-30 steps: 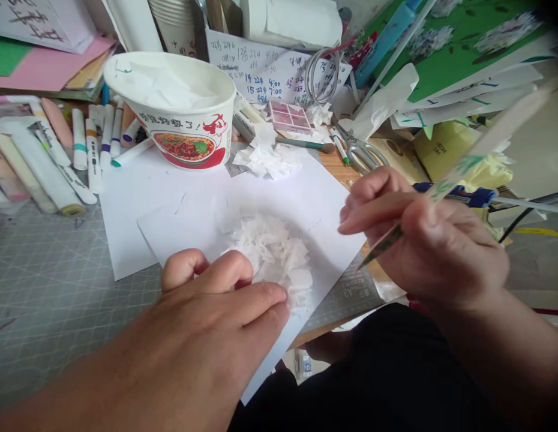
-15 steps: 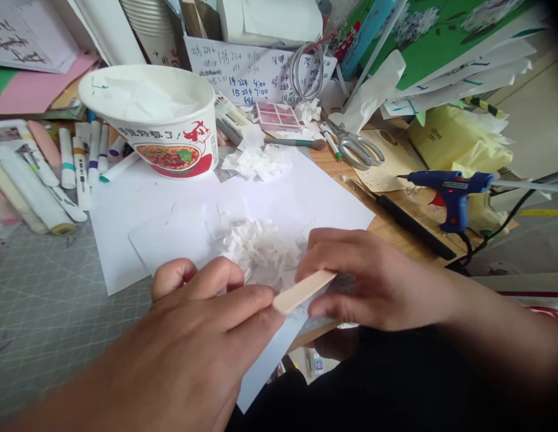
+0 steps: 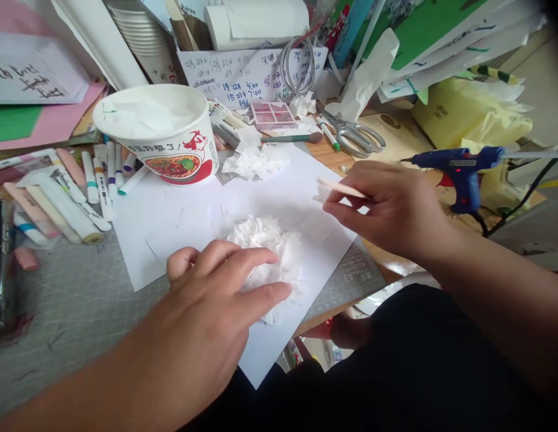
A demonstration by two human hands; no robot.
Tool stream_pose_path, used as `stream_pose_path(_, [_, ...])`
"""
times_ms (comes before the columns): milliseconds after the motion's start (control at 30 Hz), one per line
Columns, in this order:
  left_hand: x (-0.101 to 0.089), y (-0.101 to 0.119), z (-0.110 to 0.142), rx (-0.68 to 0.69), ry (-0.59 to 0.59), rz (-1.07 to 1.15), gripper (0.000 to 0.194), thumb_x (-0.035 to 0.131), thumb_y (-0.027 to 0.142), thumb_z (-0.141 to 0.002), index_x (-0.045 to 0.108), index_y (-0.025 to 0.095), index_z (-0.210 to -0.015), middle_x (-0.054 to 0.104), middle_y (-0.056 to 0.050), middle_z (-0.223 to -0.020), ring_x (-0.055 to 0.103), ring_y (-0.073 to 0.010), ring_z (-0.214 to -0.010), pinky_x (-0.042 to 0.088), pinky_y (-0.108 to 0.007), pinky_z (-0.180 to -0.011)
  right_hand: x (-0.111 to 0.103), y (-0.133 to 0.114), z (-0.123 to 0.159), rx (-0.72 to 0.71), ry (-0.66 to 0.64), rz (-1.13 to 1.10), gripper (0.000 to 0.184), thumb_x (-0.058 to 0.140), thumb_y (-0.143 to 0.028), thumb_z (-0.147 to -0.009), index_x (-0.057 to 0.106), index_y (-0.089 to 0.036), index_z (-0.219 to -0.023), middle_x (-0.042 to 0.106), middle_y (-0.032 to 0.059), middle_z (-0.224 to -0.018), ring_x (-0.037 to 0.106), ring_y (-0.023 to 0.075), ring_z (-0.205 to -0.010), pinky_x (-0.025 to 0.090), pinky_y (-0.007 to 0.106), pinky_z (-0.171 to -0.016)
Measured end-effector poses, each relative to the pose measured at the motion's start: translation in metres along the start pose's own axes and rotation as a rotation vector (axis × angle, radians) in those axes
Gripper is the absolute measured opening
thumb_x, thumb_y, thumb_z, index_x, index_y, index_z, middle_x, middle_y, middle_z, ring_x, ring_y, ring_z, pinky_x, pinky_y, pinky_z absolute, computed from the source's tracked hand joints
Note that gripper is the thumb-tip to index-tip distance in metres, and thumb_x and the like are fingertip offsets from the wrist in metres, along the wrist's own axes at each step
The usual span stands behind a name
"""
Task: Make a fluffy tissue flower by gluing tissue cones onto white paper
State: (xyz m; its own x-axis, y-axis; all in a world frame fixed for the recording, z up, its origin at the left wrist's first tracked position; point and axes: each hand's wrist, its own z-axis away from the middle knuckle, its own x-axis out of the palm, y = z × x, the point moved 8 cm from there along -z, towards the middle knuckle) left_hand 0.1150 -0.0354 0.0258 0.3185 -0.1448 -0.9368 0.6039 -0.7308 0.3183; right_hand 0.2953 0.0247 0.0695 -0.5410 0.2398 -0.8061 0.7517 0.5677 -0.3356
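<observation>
Between the thumb and fingers of my right hand (image 3: 382,207) is a flat wooden craft stick (image 3: 342,188), its pale tip pointing left over the paper. My left hand (image 3: 220,300) has its fingers apart, thumb and forefinger reaching over a ruffled cluster of white tissue (image 3: 261,231); whether they press on it I cannot tell. That cluster rests on white paper (image 3: 198,204) lying on a grey cutting mat (image 3: 94,318). Farther back on the paper is a smaller heap of torn tissue (image 3: 256,162).
A paper noodle bucket (image 3: 171,138) stands behind the paper, with several markers (image 3: 92,180) to its left. To the right are scissors (image 3: 357,135) and a blue glue gun (image 3: 463,174) with a lit red light and cable. A brush (image 3: 292,138) and pink case (image 3: 273,114) lie at the back.
My right hand has moved away, up and to the right, with the craft stick. My left thumb and forefinger have come apart beside the tissue cluster, which now shows more. The view has shifted slightly.
</observation>
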Motion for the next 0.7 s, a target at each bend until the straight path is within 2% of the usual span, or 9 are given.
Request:
stream_pose_path(67, [-0.006, -0.002, 0.000, 0.004, 0.051, -0.003, 0.055, 0.039, -0.003, -0.072, 0.065, 0.032, -0.106, 0.060, 0.000, -0.127, 0.050, -0.0262, -0.108, 0.029, -0.044, -0.079, 0.015, 0.006, 0.002, -0.034, -0.090, 0.079, 0.012, 0.066, -0.021, -0.082, 0.063, -0.018, -0.071, 0.052, -0.0013, -0.063, 0.047, 0.0108, -0.056, 0.035, 0.027, -0.053])
stream_pose_path(167, [-0.016, -0.009, -0.002, -0.022, 0.112, -0.032, 0.037, 0.039, 0.000, -0.079, 0.061, 0.026, -0.093, 0.063, -0.003, -0.117, 0.051, -0.0256, -0.103, 0.029, -0.045, -0.079, 0.027, 0.018, 0.004, -0.018, -0.170, 0.170, 0.017, 0.059, -0.025, -0.086, 0.060, -0.019, -0.070, 0.054, 0.0017, -0.067, 0.049, 0.0138, -0.062, 0.036, 0.029, -0.056])
stream_pose_path(300, [-0.027, -0.015, -0.004, -0.024, 0.149, -0.046, 0.032, 0.039, 0.005, -0.085, 0.060, 0.026, -0.098, 0.068, 0.000, -0.101, 0.055, -0.0231, -0.097, 0.031, -0.043, -0.078, 0.038, 0.022, 0.007, 0.004, -0.357, 0.119, 0.015, 0.058, -0.028, -0.086, 0.065, -0.018, -0.077, 0.057, 0.0030, -0.072, 0.051, 0.0153, -0.066, 0.036, 0.030, -0.060])
stream_pose_path(367, [-0.032, -0.018, -0.004, 0.000, 0.155, -0.056, 0.031, 0.041, 0.007, -0.087, 0.061, 0.027, -0.097, 0.069, 0.003, -0.095, 0.058, -0.0211, -0.092, 0.032, -0.042, -0.077, 0.034, 0.020, 0.006, 0.045, -0.387, 0.006, 0.018, 0.059, -0.031, -0.086, 0.068, -0.017, -0.082, 0.058, 0.0026, -0.071, 0.051, 0.0144, -0.064, 0.037, 0.030, -0.060])
stream_pose_path(433, [-0.046, -0.024, -0.002, -0.009, 0.252, -0.079, 0.027, 0.044, 0.008, -0.089, 0.062, 0.027, -0.094, 0.069, 0.004, -0.091, 0.061, -0.0195, -0.088, 0.035, -0.042, -0.078, 0.021, 0.020, 0.002, 0.129, -0.328, -0.117, 0.021, 0.056, -0.032, -0.088, 0.068, -0.017, -0.080, 0.059, 0.0028, -0.069, 0.052, 0.0136, -0.063, 0.039, 0.030, -0.060])
stream_pose_path(533, [-0.069, -0.041, 0.004, -0.100, 0.462, -0.096, 0.018, 0.049, 0.013, -0.092, 0.062, 0.025, -0.093, 0.069, 0.001, -0.092, 0.064, -0.0198, -0.089, 0.041, -0.041, -0.084, 0.000, 0.020, 0.001, 0.246, -0.210, -0.275, 0.028, 0.053, -0.037, -0.090, 0.068, -0.018, -0.076, 0.062, 0.0034, -0.068, 0.054, 0.0137, -0.062, 0.040, 0.029, -0.058])
stream_pose_path(567, [-0.072, -0.044, 0.004, -0.105, 0.488, -0.083, 0.016, 0.050, 0.015, -0.093, 0.063, 0.025, -0.095, 0.069, 0.000, -0.094, 0.064, -0.0203, -0.092, 0.043, -0.041, -0.086, -0.006, 0.021, 0.003, 0.280, -0.174, -0.309, 0.030, 0.053, -0.040, -0.089, 0.069, -0.018, -0.077, 0.064, 0.0039, -0.069, 0.055, 0.0142, -0.062, 0.041, 0.029, -0.057])
stream_pose_path(633, [-0.066, -0.043, -0.001, -0.035, 0.425, -0.040, 0.015, 0.052, 0.019, -0.094, 0.063, 0.024, -0.101, 0.069, -0.002, -0.101, 0.064, -0.0211, -0.097, 0.044, -0.041, -0.088, -0.017, 0.024, 0.011, 0.341, -0.111, -0.331, 0.031, 0.055, -0.044, -0.087, 0.071, -0.018, -0.080, 0.067, 0.0046, -0.072, 0.058, 0.0155, -0.064, 0.043, 0.030, -0.057])
stream_pose_path(700, [-0.052, -0.034, -0.006, 0.051, 0.306, -0.028, 0.016, 0.052, 0.022, -0.095, 0.064, 0.025, -0.105, 0.070, -0.002, -0.111, 0.063, -0.0228, -0.104, 0.042, -0.044, -0.090, -0.026, 0.028, 0.024, 0.393, -0.059, -0.306, 0.029, 0.059, -0.045, -0.084, 0.072, -0.019, -0.079, 0.069, 0.0049, -0.075, 0.060, 0.0167, -0.066, 0.045, 0.031, -0.059])
